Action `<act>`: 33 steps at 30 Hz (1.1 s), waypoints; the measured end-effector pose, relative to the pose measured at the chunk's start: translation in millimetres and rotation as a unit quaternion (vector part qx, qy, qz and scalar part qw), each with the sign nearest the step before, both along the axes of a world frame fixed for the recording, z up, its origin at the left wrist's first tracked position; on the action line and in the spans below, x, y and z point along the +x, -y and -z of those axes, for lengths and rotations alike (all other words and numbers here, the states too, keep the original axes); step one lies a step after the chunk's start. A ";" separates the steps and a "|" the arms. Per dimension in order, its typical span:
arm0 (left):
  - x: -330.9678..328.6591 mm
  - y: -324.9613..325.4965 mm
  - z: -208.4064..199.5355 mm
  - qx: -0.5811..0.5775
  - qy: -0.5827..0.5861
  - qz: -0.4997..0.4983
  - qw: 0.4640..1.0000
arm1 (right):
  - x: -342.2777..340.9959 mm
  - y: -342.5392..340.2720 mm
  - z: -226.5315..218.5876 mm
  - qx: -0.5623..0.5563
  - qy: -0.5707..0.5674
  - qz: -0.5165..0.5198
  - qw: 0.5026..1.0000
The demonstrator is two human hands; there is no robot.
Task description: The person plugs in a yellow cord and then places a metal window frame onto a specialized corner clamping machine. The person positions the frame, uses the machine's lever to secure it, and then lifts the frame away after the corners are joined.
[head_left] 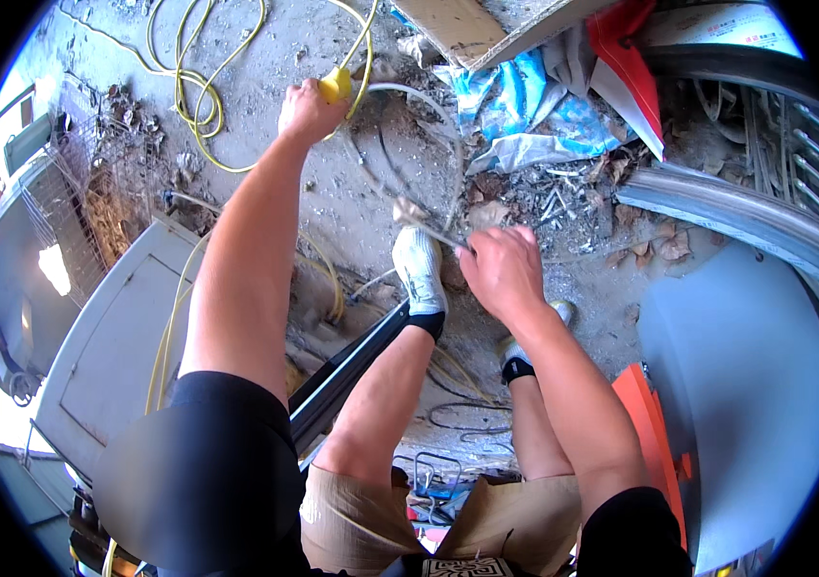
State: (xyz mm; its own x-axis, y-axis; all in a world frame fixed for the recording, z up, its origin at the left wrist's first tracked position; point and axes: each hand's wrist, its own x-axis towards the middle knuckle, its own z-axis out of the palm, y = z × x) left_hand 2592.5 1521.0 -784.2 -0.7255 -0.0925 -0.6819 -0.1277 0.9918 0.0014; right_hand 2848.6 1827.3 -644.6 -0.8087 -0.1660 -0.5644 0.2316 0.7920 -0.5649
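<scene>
My left hand [313,112] is stretched far forward. Its fingers are closed round a rounded yellow piece [335,85], which a yellow cord [368,58] runs beside; the frame does not show whether they join. My right hand [506,271] is nearer, above the ground between my feet, closed on a thin pale cord or rod [448,238]. That thing points left over my shoe [417,264], toward a small blurred tan shape. Ahead of it a pale cable [429,96] arcs across the dirt. What lies inside the right fist is hidden.
Loops of yellow cord [200,106] lie at the far left. A grey metal panel [107,317] stands at left, a large grey curved panel [741,394] and an orange piece [655,442] at right. Blue-white sacking [525,106], a cardboard box [453,34] and metal strips [736,207] crowd the far right.
</scene>
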 end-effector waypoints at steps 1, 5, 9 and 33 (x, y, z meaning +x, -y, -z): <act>13.5 6.4 -5.6 0.012 -0.046 0.000 0.999 | 5.8 -4.5 -15.7 -0.027 0.024 0.018 0.999; 53.9 13.1 -53.3 0.114 -0.088 -0.176 0.974 | 15.4 -43.8 -78.5 -0.080 0.043 0.097 0.991; 109.9 9.9 -128.2 0.215 -0.104 -0.389 0.890 | 21.8 -73.7 -120.7 -0.116 0.040 0.066 0.990; 327.0 -55.1 -298.9 0.521 0.169 -0.554 0.627 | 251.6 -75.1 -136.9 -0.043 0.559 -0.402 0.724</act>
